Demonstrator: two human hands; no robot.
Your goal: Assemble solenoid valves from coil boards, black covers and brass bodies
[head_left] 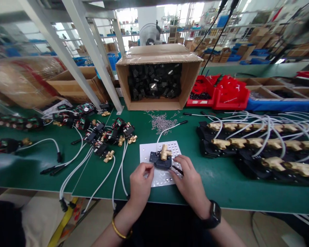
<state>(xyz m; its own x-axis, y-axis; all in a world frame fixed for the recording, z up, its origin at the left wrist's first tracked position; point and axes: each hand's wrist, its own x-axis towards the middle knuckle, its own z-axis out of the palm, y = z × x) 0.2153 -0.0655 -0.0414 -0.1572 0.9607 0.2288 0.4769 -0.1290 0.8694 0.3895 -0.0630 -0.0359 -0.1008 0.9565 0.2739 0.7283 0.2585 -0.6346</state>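
Note:
A black valve body with a brass fitting (161, 157) sits on a white perforated plate (161, 176) at the near edge of the green table (221, 181). A white cable runs from it toward the back. My left hand (141, 181) is closed in a pinch against the left side of the black part. My right hand (187, 176), with a dark watch on the wrist, has its fingers curled on the part's right side and over a thin dark tool-like piece (177, 169); I cannot make out what that piece is.
A pile of small metal pins (161, 121) lies behind the plate. An open cardboard box of black parts (156, 82) stands at the back. Wired valve assemblies (103, 137) lie at the left, rows of brass-fitted ones (260, 144) at the right, red bins (218, 91) behind.

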